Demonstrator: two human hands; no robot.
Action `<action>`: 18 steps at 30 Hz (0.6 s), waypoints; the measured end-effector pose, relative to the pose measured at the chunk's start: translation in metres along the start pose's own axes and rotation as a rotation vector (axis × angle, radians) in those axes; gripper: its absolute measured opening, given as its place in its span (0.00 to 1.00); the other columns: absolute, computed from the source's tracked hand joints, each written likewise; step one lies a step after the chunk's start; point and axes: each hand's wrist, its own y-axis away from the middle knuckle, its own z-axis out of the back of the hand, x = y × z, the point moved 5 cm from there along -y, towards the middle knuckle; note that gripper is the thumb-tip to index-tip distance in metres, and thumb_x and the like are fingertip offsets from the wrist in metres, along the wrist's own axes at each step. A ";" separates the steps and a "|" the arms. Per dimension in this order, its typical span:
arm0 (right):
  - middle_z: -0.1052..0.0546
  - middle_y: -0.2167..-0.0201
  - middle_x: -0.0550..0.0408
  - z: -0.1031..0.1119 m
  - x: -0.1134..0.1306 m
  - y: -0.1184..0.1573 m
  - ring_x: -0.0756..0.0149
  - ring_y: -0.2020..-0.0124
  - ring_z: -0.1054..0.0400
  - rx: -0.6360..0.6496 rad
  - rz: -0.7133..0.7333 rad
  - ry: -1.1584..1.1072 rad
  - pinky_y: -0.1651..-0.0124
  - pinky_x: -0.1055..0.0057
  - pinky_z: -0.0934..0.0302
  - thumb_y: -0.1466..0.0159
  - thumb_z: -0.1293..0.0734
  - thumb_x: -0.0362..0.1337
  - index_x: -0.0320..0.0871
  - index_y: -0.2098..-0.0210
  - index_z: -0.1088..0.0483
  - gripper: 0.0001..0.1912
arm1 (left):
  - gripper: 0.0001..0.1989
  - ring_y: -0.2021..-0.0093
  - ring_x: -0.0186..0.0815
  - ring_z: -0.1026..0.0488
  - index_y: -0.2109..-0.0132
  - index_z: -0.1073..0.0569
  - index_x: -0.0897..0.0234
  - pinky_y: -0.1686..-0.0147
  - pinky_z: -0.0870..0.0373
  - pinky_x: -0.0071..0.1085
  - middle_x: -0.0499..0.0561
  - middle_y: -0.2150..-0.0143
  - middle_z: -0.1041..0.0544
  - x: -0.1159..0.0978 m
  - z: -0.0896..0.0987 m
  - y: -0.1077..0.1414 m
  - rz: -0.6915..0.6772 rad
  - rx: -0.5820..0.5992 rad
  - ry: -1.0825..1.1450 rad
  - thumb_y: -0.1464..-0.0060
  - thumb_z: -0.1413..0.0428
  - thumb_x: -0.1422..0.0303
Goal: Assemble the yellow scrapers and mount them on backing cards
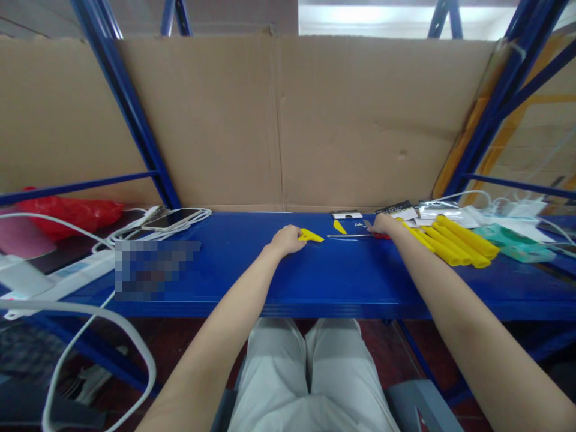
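My left hand (pixel 287 241) is closed around a small yellow plastic piece (pixel 312 236) on the blue table; its shape is partly hidden by my fingers. Farther right, my right hand (pixel 383 224) has its fingers bent together around something with a short grey tip (pixel 368 224), mostly hidden. Just below that hand lies a thin metal rod (pixel 346 236), and a bit of red shows at its right end. Between my hands rest a flat yellow piece (pixel 339 227) and several tiny white bits (pixel 360 225).
Several yellow tubes (pixel 468 243) lie right of my right hand, beside a green clear package (pixel 517 243). Black-and-white cards (pixel 398 210) lie behind. At left are white cables (pixel 193 217), a power strip (pixel 85 271) and a red bag (pixel 76 210). Cardboard (pixel 279 126) walls the back.
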 end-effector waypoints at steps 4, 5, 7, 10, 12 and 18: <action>0.24 0.60 0.41 -0.008 -0.004 -0.016 0.52 0.56 0.29 0.037 -0.037 -0.028 0.59 0.62 0.36 0.48 0.29 0.41 0.38 0.57 0.28 0.21 | 0.16 0.53 0.41 0.26 0.54 0.23 0.60 0.56 0.31 0.29 0.53 0.54 0.22 -0.001 0.000 0.001 -0.005 0.014 0.006 0.48 0.47 0.62; 0.24 0.62 0.42 -0.010 -0.006 -0.020 0.53 0.57 0.29 0.035 -0.041 -0.041 0.60 0.62 0.35 0.49 0.29 0.42 0.37 0.58 0.27 0.21 | 0.16 0.53 0.41 0.26 0.54 0.22 0.60 0.55 0.31 0.29 0.53 0.54 0.22 -0.002 0.000 0.002 -0.003 0.016 0.007 0.48 0.47 0.62; 0.24 0.65 0.43 -0.013 -0.008 -0.027 0.53 0.60 0.28 0.010 -0.039 -0.064 0.61 0.63 0.35 0.52 0.27 0.43 0.37 0.61 0.27 0.21 | 0.16 0.53 0.41 0.26 0.55 0.22 0.59 0.55 0.32 0.29 0.52 0.54 0.22 -0.002 0.000 0.002 0.001 0.021 0.011 0.48 0.47 0.61; 0.24 0.66 0.44 -0.016 -0.009 -0.033 0.53 0.60 0.28 -0.030 -0.018 -0.095 0.61 0.62 0.35 0.52 0.28 0.46 0.38 0.64 0.27 0.21 | 0.16 0.53 0.42 0.26 0.55 0.22 0.60 0.55 0.31 0.30 0.53 0.54 0.22 -0.003 0.000 0.002 0.003 0.023 0.013 0.48 0.47 0.61; 0.24 0.65 0.43 -0.018 -0.009 -0.035 0.52 0.59 0.29 -0.029 -0.031 -0.105 0.60 0.60 0.36 0.51 0.28 0.47 0.37 0.63 0.27 0.22 | 0.16 0.53 0.43 0.26 0.55 0.22 0.60 0.56 0.31 0.31 0.54 0.54 0.22 -0.003 0.000 0.002 0.003 0.019 0.015 0.48 0.47 0.61; 0.24 0.62 0.40 -0.017 -0.010 -0.024 0.48 0.55 0.30 -0.027 -0.094 -0.099 0.57 0.55 0.38 0.50 0.29 0.44 0.37 0.58 0.28 0.24 | 0.15 0.53 0.43 0.26 0.55 0.22 0.61 0.55 0.31 0.32 0.54 0.53 0.22 -0.004 0.000 0.002 -0.023 0.009 0.028 0.47 0.47 0.63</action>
